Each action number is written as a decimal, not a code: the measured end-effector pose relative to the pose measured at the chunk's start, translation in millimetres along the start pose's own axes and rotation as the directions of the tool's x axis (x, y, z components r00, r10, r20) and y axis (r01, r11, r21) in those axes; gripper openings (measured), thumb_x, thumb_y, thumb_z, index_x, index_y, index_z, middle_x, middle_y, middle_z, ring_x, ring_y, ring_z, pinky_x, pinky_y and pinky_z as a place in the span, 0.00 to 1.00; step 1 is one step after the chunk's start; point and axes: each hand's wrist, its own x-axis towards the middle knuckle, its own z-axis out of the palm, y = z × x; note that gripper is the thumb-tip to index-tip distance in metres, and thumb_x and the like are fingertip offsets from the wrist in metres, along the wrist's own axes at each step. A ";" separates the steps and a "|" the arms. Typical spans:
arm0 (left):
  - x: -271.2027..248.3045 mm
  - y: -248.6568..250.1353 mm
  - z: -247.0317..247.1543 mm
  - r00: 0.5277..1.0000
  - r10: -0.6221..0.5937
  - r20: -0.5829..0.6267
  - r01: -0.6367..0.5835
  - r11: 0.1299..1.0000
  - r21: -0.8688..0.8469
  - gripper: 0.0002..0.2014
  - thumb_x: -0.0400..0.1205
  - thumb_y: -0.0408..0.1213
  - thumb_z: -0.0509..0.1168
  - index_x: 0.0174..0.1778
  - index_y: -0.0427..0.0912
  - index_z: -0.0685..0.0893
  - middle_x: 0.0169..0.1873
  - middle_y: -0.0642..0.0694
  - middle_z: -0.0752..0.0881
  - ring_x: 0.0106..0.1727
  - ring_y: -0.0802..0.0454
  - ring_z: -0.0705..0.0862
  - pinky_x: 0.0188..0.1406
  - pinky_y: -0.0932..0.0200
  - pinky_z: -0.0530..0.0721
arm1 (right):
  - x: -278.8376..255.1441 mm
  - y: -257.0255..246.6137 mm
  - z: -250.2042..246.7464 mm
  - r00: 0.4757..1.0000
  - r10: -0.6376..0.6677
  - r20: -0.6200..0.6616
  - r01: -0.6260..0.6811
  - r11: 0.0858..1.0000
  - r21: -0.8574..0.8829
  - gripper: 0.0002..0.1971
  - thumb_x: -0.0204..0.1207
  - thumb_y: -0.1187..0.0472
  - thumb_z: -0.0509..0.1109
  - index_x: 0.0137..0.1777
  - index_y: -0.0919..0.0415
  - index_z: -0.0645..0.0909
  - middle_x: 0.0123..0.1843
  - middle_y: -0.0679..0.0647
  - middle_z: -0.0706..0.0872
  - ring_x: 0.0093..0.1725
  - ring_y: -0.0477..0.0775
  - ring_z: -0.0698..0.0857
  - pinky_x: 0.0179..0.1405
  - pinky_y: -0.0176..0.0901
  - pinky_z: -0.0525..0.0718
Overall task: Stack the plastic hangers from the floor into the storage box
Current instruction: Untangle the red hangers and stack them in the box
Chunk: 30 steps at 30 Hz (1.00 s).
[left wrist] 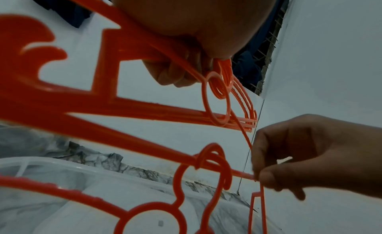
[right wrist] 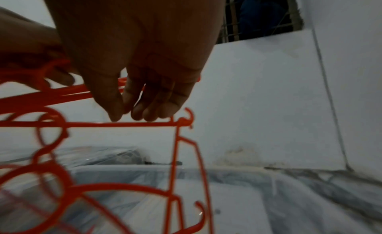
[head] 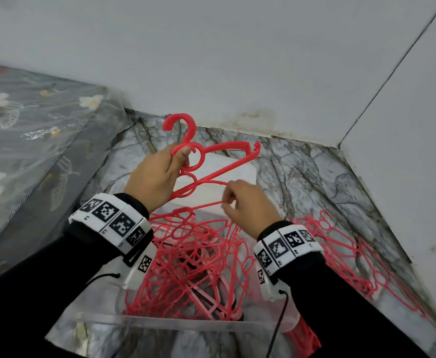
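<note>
Floor: grey-veined marble (head: 315, 171), running into a white wall corner.

Clear plastic storage box (head: 160, 322) is sitting on the floor at centre, holding a tangle of red hangers (head: 186, 259) with a few pink and dark ones mixed in. A white lid-like panel (head: 227, 171) is showing at the box's far end; can't tell if it's touching the floor. A loose pile of red hangers (head: 341, 249) is lying on the floor just right of the box, spreading toward the right wall. A plastic-wrapped floral mattress (head: 31, 140) is bordering the floor on the left.
</note>
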 end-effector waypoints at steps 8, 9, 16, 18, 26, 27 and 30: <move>-1.1 -0.2 3.6 1.000 -0.017 0.025 0.018 0.999 -0.031 0.19 0.84 0.59 0.44 0.33 0.57 0.70 0.25 0.58 0.75 0.28 0.64 0.75 0.30 0.65 0.65 | -3.0 -35.0 51.7 0.957 0.075 0.279 -0.075 0.997 -0.011 0.24 0.77 0.50 0.70 0.71 0.58 0.75 0.68 0.56 0.82 0.67 0.57 0.80 0.65 0.53 0.80; -1.0 -0.9 3.5 1.000 -0.018 0.021 0.019 0.999 -0.037 0.19 0.84 0.59 0.44 0.33 0.57 0.70 0.25 0.59 0.75 0.28 0.66 0.75 0.30 0.65 0.65 | -3.3 -35.4 56.0 0.954 0.082 0.289 -0.091 0.996 0.016 0.26 0.76 0.49 0.70 0.72 0.58 0.74 0.68 0.56 0.81 0.67 0.57 0.79 0.65 0.53 0.79; -0.1 -7.5 0.5 0.999 -0.047 -0.009 0.047 0.996 -0.070 0.21 0.85 0.60 0.45 0.32 0.54 0.71 0.24 0.56 0.75 0.27 0.61 0.74 0.29 0.60 0.67 | -5.2 -28.7 69.9 0.957 0.104 0.271 -0.135 0.986 0.099 0.07 0.75 0.59 0.71 0.53 0.55 0.85 0.56 0.49 0.86 0.56 0.52 0.83 0.58 0.46 0.80; 0.8 -8.6 -0.9 0.999 -0.036 -0.008 0.036 0.998 -0.051 0.20 0.85 0.60 0.45 0.32 0.56 0.70 0.25 0.57 0.75 0.27 0.61 0.74 0.29 0.60 0.67 | -4.7 -26.9 68.2 0.962 0.071 0.262 -0.090 0.994 0.062 0.05 0.75 0.60 0.71 0.49 0.54 0.85 0.52 0.48 0.87 0.53 0.52 0.84 0.56 0.45 0.80; 3.3 -12.5 -9.3 0.999 -0.024 0.026 0.021 0.993 0.115 0.24 0.83 0.61 0.42 0.41 0.49 0.75 0.29 0.59 0.76 0.32 0.56 0.77 0.34 0.53 0.72 | 5.2 -13.2 41.1 0.972 0.070 0.223 -0.107 0.981 0.160 0.06 0.77 0.61 0.68 0.52 0.55 0.83 0.44 0.44 0.81 0.47 0.47 0.80 0.49 0.41 0.78; 3.3 -12.1 -10.2 0.999 -0.021 0.030 0.017 0.991 0.135 0.25 0.83 0.61 0.41 0.43 0.47 0.76 0.30 0.59 0.77 0.33 0.53 0.79 0.35 0.52 0.74 | 5.9 -11.6 35.6 0.974 0.067 0.215 -0.103 0.981 0.163 0.06 0.77 0.60 0.69 0.52 0.55 0.83 0.44 0.44 0.81 0.47 0.47 0.80 0.50 0.42 0.79; 1.1 -11.6 -11.6 0.998 -0.012 0.056 0.000 0.979 0.205 0.27 0.82 0.63 0.40 0.48 0.47 0.77 0.33 0.55 0.82 0.37 0.47 0.82 0.37 0.49 0.79 | 6.3 -9.0 16.9 0.985 0.036 0.171 -0.075 0.972 0.225 0.02 0.77 0.60 0.70 0.48 0.54 0.83 0.42 0.44 0.81 0.45 0.46 0.79 0.48 0.37 0.75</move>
